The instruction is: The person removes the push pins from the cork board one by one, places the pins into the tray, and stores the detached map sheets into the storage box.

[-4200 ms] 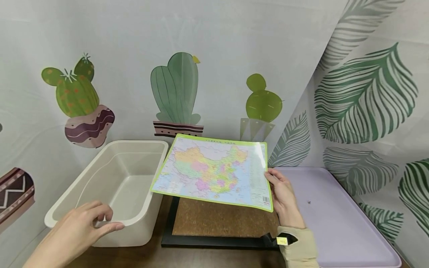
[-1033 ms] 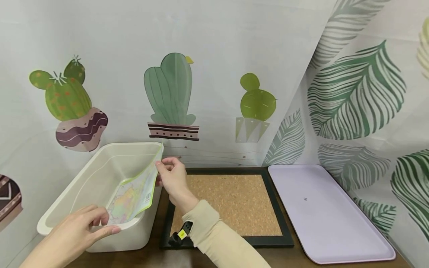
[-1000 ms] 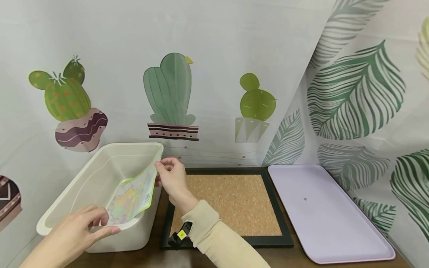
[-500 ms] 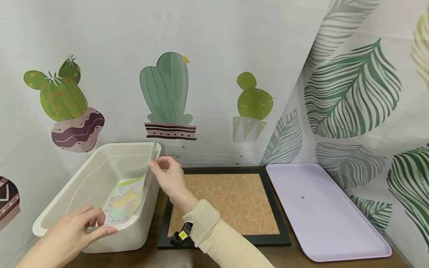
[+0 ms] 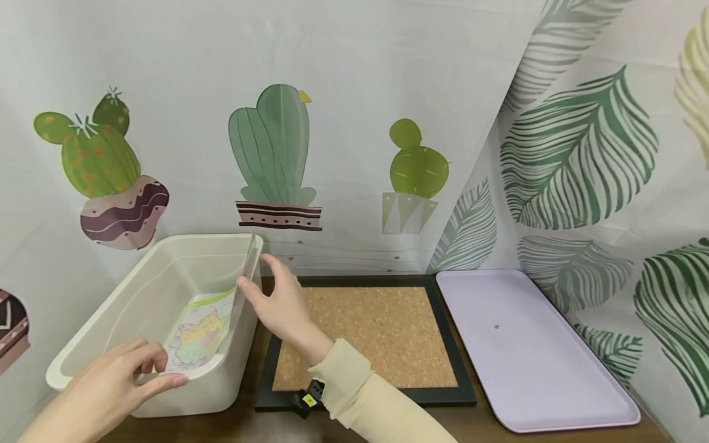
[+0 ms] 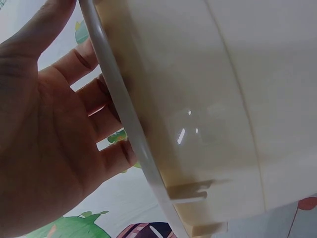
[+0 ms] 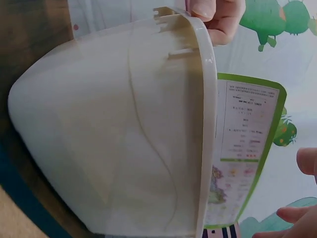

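Note:
A plastic-looking China map sheet [image 5: 199,338] with a green border lies inside the off-white bin [image 5: 221,387]. Its right part leans up along the bin's right wall, and one corner sticks out above the rim. The right hand [image 5: 285,307] is beside that wall, thumb and index finger spread apart and holding nothing. In the right wrist view, the map's back [image 7: 247,114] with printed text rises past the rim, apart from the fingers [image 7: 302,223]. My left hand [image 5: 111,381] grips the bin's near-left rim; in the left wrist view its fingers [image 6: 116,156] pass behind the rim.
A black-framed cork board [image 5: 365,338] lies on the dark wooden table [image 5: 194,431] just right of the bin. Further right is a pale purple tray [image 5: 543,357]. Behind everything hangs a white cloth [image 5: 354,55] printed with cacti and leaves.
My right hand carried the map from above the cork board leftward, lowered it into the bin, then let go; its fingers have spread. The left hand stays on the rim.

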The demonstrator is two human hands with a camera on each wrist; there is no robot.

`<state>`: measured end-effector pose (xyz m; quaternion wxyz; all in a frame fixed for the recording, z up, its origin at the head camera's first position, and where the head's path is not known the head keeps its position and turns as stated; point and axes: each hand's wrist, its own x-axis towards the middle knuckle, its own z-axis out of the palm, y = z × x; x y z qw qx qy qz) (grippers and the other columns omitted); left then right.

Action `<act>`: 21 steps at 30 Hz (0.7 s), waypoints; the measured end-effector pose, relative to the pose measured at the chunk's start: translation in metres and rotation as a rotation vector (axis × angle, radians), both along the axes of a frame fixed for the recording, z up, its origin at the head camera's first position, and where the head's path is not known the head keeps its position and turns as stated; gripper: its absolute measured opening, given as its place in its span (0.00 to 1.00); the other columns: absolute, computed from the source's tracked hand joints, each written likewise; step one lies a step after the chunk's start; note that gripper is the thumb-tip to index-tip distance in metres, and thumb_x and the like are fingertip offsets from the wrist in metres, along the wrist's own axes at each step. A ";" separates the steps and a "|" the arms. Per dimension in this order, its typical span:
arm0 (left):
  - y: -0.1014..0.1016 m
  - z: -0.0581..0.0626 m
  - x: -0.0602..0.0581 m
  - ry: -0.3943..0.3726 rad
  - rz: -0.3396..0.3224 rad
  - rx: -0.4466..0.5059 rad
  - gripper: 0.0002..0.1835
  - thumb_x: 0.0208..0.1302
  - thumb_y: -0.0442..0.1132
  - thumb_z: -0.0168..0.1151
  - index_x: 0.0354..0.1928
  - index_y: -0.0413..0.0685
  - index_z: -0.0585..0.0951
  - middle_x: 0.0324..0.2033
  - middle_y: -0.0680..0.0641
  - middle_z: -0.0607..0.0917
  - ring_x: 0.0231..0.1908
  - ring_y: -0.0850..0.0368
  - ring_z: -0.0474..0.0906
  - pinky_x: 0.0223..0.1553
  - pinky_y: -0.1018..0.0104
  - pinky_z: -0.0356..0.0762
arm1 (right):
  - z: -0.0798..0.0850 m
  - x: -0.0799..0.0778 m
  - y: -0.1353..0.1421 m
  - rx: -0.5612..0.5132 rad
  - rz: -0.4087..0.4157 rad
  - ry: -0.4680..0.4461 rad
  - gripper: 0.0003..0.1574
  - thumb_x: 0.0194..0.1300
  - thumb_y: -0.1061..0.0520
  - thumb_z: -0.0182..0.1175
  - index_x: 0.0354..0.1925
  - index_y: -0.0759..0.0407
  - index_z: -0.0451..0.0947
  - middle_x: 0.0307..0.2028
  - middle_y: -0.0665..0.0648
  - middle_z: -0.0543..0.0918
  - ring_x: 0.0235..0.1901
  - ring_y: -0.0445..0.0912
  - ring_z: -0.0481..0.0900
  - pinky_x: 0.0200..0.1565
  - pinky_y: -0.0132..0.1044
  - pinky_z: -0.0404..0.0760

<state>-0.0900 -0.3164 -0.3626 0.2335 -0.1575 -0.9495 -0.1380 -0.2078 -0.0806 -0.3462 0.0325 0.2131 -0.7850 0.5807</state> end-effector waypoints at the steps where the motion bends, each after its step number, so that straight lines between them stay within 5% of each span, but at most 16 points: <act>1: 0.000 0.000 0.000 -0.002 0.003 -0.002 0.23 0.40 0.51 0.79 0.24 0.67 0.69 0.22 0.69 0.62 0.23 0.74 0.58 0.21 0.71 0.57 | 0.000 0.001 0.002 0.018 0.004 0.020 0.41 0.69 0.35 0.56 0.72 0.47 0.61 0.71 0.50 0.62 0.70 0.47 0.58 0.66 0.53 0.63; 10: 0.000 0.003 0.002 -0.010 0.031 -0.022 0.21 0.42 0.51 0.79 0.25 0.64 0.71 0.22 0.67 0.63 0.22 0.73 0.58 0.21 0.70 0.58 | -0.005 0.006 0.036 0.195 0.013 0.127 0.44 0.69 0.31 0.52 0.74 0.47 0.58 0.75 0.56 0.52 0.74 0.52 0.45 0.68 0.60 0.55; 21: 0.011 0.012 0.001 0.011 0.010 0.044 0.12 0.53 0.46 0.75 0.35 0.62 0.80 0.34 0.62 0.80 0.32 0.66 0.76 0.29 0.65 0.77 | -0.014 0.011 0.089 0.481 -0.054 0.251 0.43 0.70 0.30 0.49 0.74 0.48 0.58 0.76 0.60 0.48 0.75 0.56 0.40 0.69 0.62 0.44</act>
